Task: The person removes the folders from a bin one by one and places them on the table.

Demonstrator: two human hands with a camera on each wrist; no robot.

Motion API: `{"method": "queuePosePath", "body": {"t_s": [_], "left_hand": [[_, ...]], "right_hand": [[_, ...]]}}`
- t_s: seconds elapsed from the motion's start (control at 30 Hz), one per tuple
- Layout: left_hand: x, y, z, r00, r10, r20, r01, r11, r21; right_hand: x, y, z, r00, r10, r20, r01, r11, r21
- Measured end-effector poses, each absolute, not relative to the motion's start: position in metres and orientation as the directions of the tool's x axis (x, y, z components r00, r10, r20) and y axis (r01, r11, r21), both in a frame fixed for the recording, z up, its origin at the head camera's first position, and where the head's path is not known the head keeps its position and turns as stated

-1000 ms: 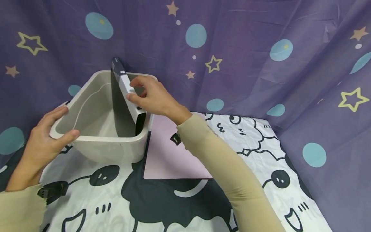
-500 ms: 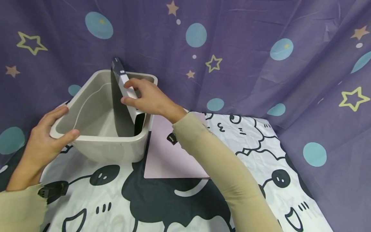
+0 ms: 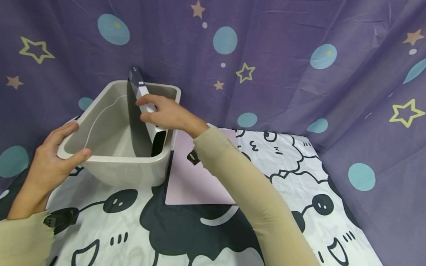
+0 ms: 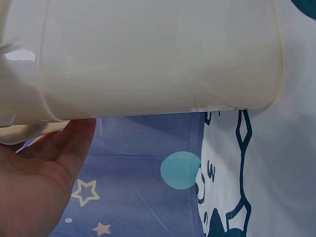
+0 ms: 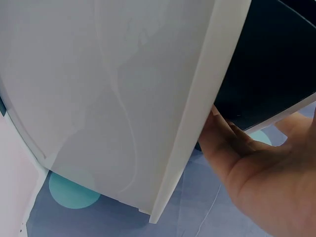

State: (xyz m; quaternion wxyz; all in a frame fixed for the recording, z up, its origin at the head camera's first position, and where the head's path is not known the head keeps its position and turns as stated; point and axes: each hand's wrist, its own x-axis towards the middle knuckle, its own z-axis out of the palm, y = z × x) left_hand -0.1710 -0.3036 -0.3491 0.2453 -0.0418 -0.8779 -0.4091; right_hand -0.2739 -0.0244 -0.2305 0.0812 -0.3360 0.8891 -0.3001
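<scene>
A cream plastic bin stands at the left in the head view, its opening tilted toward me. My left hand grips its left front corner, thumb over the rim; the left wrist view shows that hand at the rim beside the bin's wall. Inside the bin, leaning on edge, is a slim dark-sided box-like item with a white edge; its top pokes above the back rim. My right hand holds it over the white edge. The right wrist view shows fingers against its black face.
A flat pink sheet lies right of the bin, partly under my right forearm. The cloth has black-and-white cartoon animals. Close behind the bin hangs a purple curtain with stars and dots.
My right hand has slid left and slightly down over the item's white edge, its fingers now farther across. The item has barely shifted; the left hand and bin stay put.
</scene>
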Motion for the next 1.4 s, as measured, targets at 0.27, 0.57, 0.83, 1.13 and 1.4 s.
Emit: {"method": "queuePosePath", "body": {"t_s": [0.27,0.57,0.83,1.13,1.4], "left_hand": [[-0.171,-0.304,-0.349,-0.881,-0.132,0.455,0.266,0.658,0.705],[-0.170,-0.302,-0.348,-0.885,-0.137,0.446,0.261,0.647,0.717],[-0.171,-0.302,-0.347,-0.887,-0.134,0.442,0.261,0.643,0.720],[-0.170,-0.303,-0.348,-0.880,-0.128,0.457,0.272,0.653,0.707],[-0.169,-0.303,-0.348,-0.885,-0.129,0.447,0.269,0.640,0.719]], "right_hand": [[-0.279,-0.028,-0.230,-0.770,-0.637,0.019,-0.510,0.598,-0.618],[-0.285,-0.030,-0.229,-0.803,-0.590,-0.088,-0.414,0.658,-0.629],[-0.288,-0.029,-0.233,-0.802,-0.587,-0.111,-0.383,0.649,-0.657],[-0.288,-0.025,-0.240,-0.809,-0.581,-0.088,-0.314,0.554,-0.771],[-0.289,-0.022,-0.243,-0.808,-0.584,-0.077,-0.271,0.485,-0.832]]}}
